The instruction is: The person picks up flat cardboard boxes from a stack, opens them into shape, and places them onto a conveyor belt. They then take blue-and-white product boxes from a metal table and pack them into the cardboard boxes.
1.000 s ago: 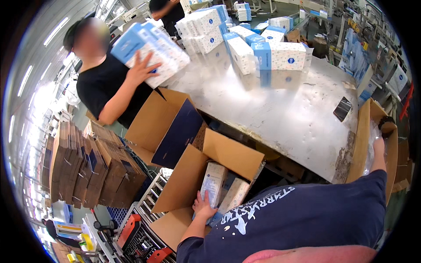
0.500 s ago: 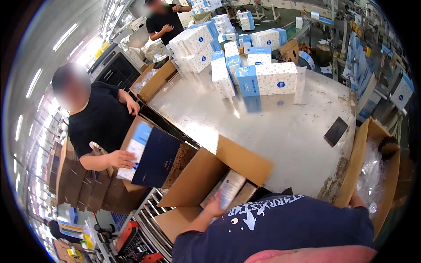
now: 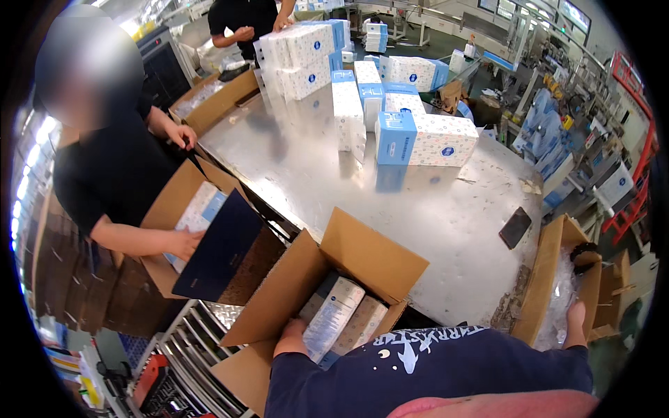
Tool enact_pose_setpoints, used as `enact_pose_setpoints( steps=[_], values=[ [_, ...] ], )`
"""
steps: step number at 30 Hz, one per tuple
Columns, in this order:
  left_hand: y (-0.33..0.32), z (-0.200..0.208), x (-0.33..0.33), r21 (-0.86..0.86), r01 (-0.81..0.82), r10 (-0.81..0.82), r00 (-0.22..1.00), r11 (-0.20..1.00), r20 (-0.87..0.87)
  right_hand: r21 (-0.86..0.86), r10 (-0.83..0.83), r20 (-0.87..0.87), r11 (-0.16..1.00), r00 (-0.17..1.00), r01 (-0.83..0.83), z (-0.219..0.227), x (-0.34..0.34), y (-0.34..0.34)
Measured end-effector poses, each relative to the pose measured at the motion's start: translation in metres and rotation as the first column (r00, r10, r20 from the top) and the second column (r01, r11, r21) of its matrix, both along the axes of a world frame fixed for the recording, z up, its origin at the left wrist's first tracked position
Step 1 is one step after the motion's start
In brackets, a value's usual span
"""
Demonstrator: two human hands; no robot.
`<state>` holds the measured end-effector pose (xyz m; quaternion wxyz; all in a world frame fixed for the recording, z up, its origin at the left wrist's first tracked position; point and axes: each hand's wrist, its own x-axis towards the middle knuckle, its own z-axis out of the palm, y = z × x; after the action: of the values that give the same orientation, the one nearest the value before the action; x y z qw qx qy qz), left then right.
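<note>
Inside the open cardboard box (image 3: 272, 289) in front of me lie several white printed packs, packed side by side. My left hand (image 3: 291, 338) reaches into this box and grips the left side of one glossy white pack (image 3: 336, 313); its fingertips are partly hidden. Beside that pack lies another patterned pack (image 3: 361, 324). Far to the right, my right hand (image 3: 576, 320) is inside a second cardboard box (image 3: 540, 289), against crumpled clear plastic bags (image 3: 559, 306). The fingers of that hand are too hidden to show whether they hold anything.
On the metal table (image 3: 293, 181) stand several white-and-blue packs (image 3: 446, 139) and a dark phone (image 3: 515, 228). A co-worker at left has a hand (image 3: 185, 244) in another carton (image 3: 157, 223). Another person stands behind the far packs. A roller conveyor (image 3: 202, 341) runs at lower left.
My left hand has moved deeper into the box with the glossy pack, which now lies lower. My right hand shows more among the plastic bags. The co-worker's pack has gone down into their carton.
</note>
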<state>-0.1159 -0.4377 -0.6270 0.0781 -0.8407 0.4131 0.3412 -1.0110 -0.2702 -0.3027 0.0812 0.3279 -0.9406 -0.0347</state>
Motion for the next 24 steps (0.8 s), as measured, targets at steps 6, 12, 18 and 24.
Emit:
enact_pose_setpoints(
  steps=[6,12,18,24],
  values=[
    [-0.021,-0.014,0.004,0.07,0.232,-0.222,0.967,0.97,-0.126,-0.696,0.662,0.078,0.572,0.745,-0.435,0.134,0.161,-0.195],
    [-0.034,-0.003,0.035,0.036,0.418,-0.406,0.896,0.908,-0.18,-0.715,0.897,0.361,0.09,-0.255,-0.693,0.108,0.519,-0.286],
    [-0.018,0.082,0.036,-0.028,0.534,-0.534,0.838,0.845,-0.109,-0.54,0.345,0.66,-0.399,-0.667,-0.741,0.02,0.713,-0.26],
    [0.007,0.212,0.019,-0.134,0.596,-0.604,0.797,0.792,-0.025,-0.334,0.372,0.754,-0.493,-0.542,-0.803,-0.043,0.739,-0.229]
  ],
)
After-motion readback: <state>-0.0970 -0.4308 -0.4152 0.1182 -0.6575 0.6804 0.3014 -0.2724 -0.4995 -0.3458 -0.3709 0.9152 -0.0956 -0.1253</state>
